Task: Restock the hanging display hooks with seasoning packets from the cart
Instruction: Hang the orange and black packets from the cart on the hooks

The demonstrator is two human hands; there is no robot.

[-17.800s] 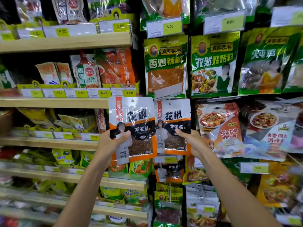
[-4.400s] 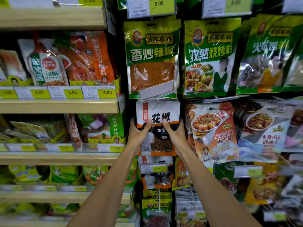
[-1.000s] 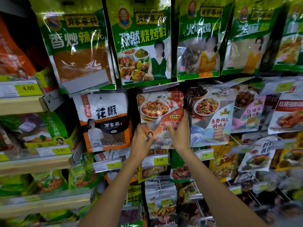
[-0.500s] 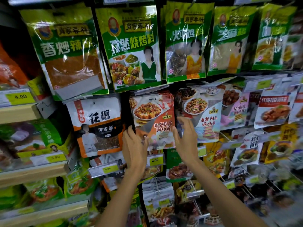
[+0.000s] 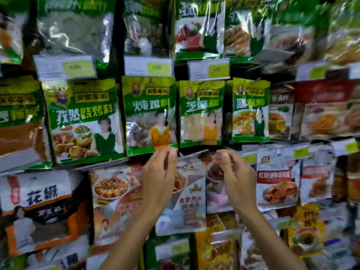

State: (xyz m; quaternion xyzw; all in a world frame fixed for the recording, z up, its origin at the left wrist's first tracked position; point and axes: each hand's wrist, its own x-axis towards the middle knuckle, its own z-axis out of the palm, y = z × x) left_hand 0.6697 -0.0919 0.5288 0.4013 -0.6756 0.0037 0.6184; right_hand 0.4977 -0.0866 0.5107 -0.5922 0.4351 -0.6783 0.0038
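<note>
Where both forearms reach up from the bottom of the view, the left hand (image 5: 158,178) and right hand (image 5: 236,178) sit level with each other, apart, fingers curled inward.

- Frame heavily blurred. Cannot tell whether either hand actually pinches anything.
- Seasoning packet (image 5: 187,207): hangs between the two hands in the middle row of the display. Long axis near vertical, slightly tilted, top edge rising toward the right, printed face toward the person. Left fingertips are at its upper left corner, right fingertips near its upper right.
- Just left of it: a packet with a red dish pictured (image 5: 113,191), then a white-and-orange packet (image 5: 39,207).
- Right of it: a red-labelled packet (image 5: 276,182).
- Row above: green packets (image 5: 150,114), hanging upright, side by side.
- Above those: white-and-yellow price tags (image 5: 149,66), print unreadable.
</note>
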